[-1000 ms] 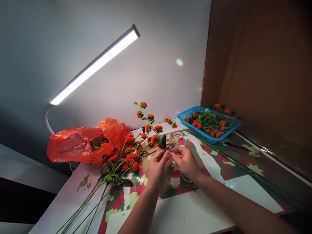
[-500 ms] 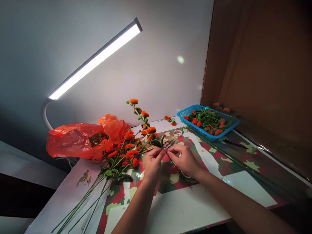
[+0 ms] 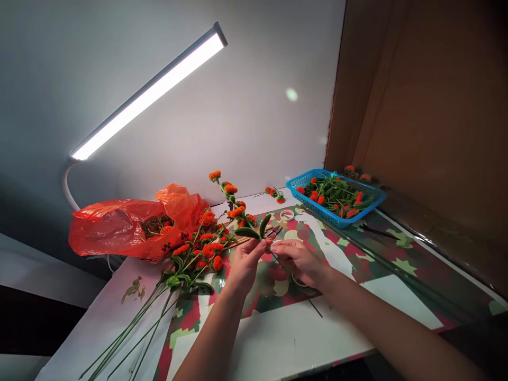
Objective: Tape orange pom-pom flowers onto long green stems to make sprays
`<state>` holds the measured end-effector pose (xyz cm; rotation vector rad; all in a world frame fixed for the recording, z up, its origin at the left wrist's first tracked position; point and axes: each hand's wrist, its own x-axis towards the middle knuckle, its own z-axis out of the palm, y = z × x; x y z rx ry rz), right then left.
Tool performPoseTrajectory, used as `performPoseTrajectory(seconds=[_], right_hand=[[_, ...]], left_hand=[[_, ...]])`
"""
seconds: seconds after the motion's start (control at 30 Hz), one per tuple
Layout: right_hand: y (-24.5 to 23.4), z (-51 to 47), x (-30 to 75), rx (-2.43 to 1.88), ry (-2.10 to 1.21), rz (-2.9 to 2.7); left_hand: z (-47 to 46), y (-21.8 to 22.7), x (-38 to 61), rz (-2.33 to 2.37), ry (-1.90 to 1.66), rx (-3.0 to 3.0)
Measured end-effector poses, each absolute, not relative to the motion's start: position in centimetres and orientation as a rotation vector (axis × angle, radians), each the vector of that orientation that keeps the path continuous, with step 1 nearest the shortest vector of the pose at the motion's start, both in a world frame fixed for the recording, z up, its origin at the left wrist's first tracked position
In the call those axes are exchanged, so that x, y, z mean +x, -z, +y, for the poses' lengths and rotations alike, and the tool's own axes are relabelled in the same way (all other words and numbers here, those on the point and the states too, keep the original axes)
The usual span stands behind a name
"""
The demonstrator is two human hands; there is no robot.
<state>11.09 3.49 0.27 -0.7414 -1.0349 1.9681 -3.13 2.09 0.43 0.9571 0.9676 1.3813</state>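
Note:
My left hand [image 3: 245, 261] pinches the stem of an artificial flower sprig [image 3: 235, 209] just below its green leaves; its orange pom-pom heads rise up and to the left. My right hand [image 3: 298, 261] sits close beside it, fingers curled on the same thin stem, whose dark wire end [image 3: 315, 308] runs down over the table. Both hands hover above a camouflage-patterned mat [image 3: 357, 259]. A pile of finished orange sprigs [image 3: 198, 251] lies just left of my left hand, its long green stems [image 3: 130, 333] trailing to the lower left.
An orange plastic bag [image 3: 123, 230] with more flowers lies at the back left. A blue basket [image 3: 337, 198] of orange buds stands at the back right, against a brown board [image 3: 428, 106]. A tape roll [image 3: 287, 215] lies behind my hands. A lit bar lamp [image 3: 146, 92] hangs overhead.
The sprig has tipped lower and further left in my hands, and my right hand has slid slightly down the stem. The camera has shifted a little.

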Motion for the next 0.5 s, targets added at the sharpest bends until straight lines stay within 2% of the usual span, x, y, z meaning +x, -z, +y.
performPoseTrajectory(seconds=[0.17,0.37,0.5], right_hand=[[0.1,3.1,10.7,-0.733,-1.931,-0.981],[0.8,2.6,9.9,-0.932,-1.357,-1.179],[1.1,2.5,9.7,-1.012,-1.185,-1.286]], left_hand=[[2.1,-0.1,-2.9,0.93,-1.389,0.923],[2.2,1.1,-2.0,1.081,-1.426,0.964],[1.9,0.9,-1.3,1.114,-1.479,0.957]])
